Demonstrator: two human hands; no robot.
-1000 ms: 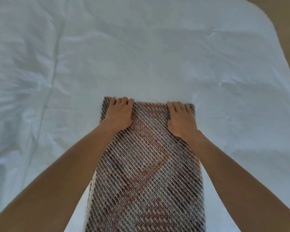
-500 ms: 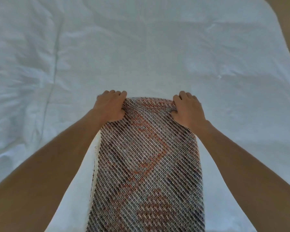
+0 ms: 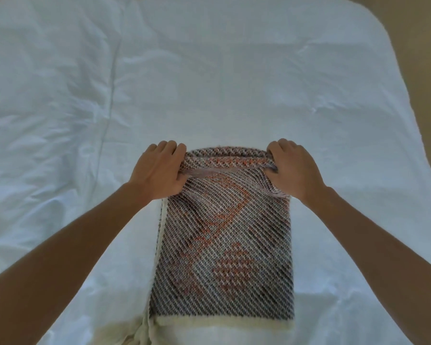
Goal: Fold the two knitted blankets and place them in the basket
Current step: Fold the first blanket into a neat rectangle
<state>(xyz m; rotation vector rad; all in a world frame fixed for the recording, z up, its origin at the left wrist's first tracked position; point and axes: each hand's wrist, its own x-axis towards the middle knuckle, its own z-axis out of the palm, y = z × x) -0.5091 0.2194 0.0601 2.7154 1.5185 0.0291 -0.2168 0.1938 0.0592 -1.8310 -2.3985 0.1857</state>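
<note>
So the knitted blanket (image 3: pixel 224 245) was lying flat on the bed (image 3: pixel 234 83), folded into a long narrow strip running from about 6 o'clock up toward the middle of the view. Grey-and-white diagonal stitches with an orange pattern through it, plus a cream border along the near edge and down the 9 o'clock side. Both hands were clamped on the far end: the left hand (image 3: pixel 159 170) had the far corner on the 9 o'clock side, the right hand (image 3: pixel 294 168) had the corner on the 3 o'clock side, fingers curled over the edge and thumbs tucked under. That far edge was lifted and rolled back a bit toward the person, so the orange underside showed as a band between the two hands. White sheet all around, pretty wrinkled, especially out at 9 o'clock.
</note>
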